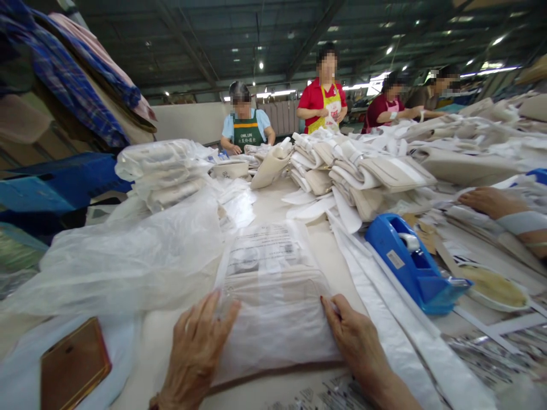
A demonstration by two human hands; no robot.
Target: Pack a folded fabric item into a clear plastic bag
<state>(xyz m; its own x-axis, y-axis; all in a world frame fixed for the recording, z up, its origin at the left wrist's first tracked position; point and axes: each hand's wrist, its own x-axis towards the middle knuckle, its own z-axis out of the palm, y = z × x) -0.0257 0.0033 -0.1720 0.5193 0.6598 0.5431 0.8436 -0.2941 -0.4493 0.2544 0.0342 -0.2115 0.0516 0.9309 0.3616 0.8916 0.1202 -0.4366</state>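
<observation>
A clear plastic bag (273, 330) with printed text near its top lies flat before me, with a folded beige garment (273, 283) inside. My left hand (199, 347) rests on the bag's left side, fingers stretched and slightly apart, thumb over the plastic. At the right edge, my right hand (356, 336) has thumb and fingers closed around the side of the bag; the underside of that grip is hidden. A blue tape dispenser (410, 262) stands to the right of the bag.
Stacked bagged garments (162, 165) and loose plastic (141, 250) lie left, a phone (74, 364) nearer. Folded beige garments (363, 165) pile up ahead. White strips (397, 319) and a shallow dish (491, 285) lie right. A co-worker's hand (491, 202) reaches in; several people stand behind.
</observation>
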